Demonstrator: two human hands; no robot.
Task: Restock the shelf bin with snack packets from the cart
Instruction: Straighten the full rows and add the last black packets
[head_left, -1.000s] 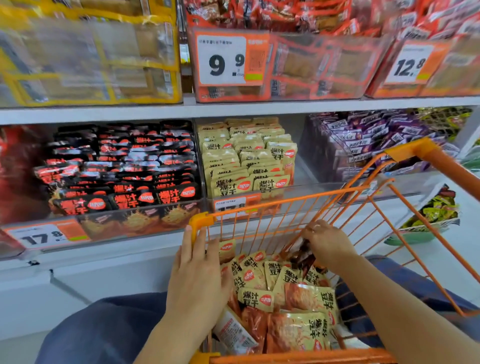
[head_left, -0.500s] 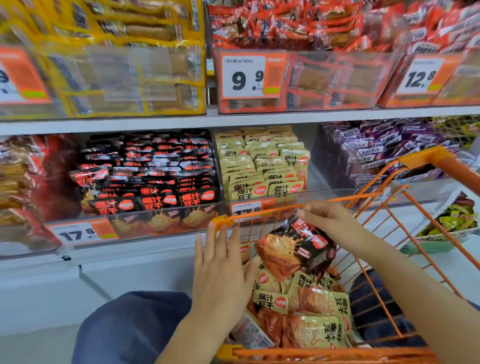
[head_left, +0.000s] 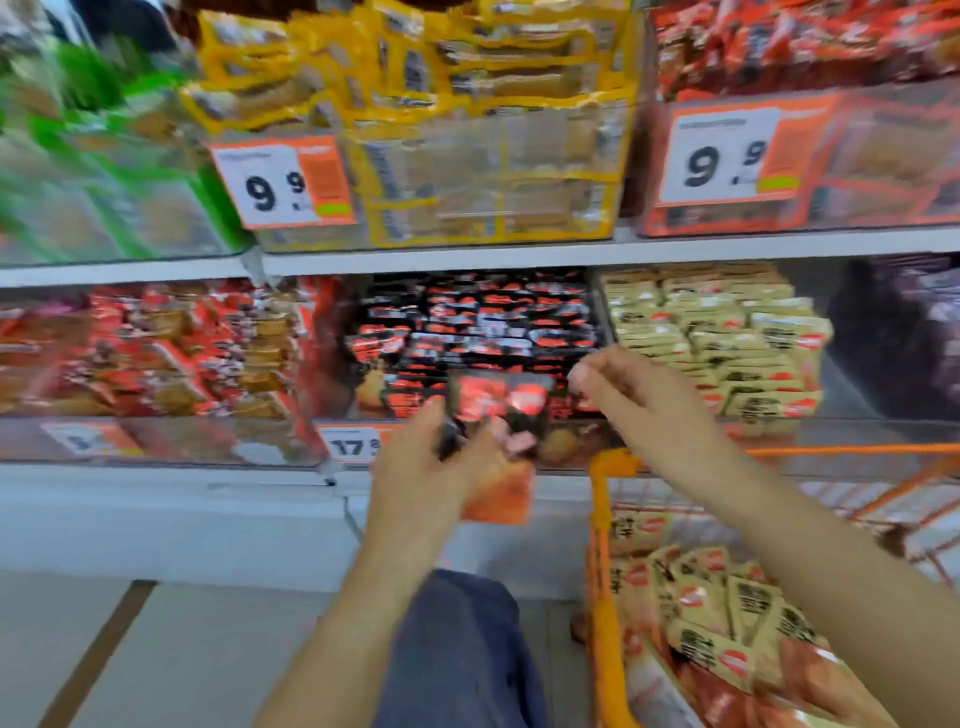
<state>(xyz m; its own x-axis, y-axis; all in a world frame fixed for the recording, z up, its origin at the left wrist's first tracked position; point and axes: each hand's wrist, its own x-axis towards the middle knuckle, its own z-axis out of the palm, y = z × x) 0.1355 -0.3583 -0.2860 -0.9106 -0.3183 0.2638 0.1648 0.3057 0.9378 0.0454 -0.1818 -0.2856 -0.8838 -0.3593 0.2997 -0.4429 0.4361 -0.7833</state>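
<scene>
blur: whole view smeared, packet (head_left: 496, 410) print unreadable | hidden: packet's lower left behind left hand (head_left: 426, 467) | cut off: cart (head_left: 602, 519) at right and bottom edges | tag (head_left: 353, 441) price partly covered

Left hand (head_left: 421, 467) grips a black-red snack packet (head_left: 496, 415) before the shelf bin (head_left: 467, 332); right hand (head_left: 639, 395) beside it

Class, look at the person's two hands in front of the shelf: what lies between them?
In the head view, a black-and-red snack packet lies between them: the left hand grips its left edge, while the right hand is just off its right side.
</scene>
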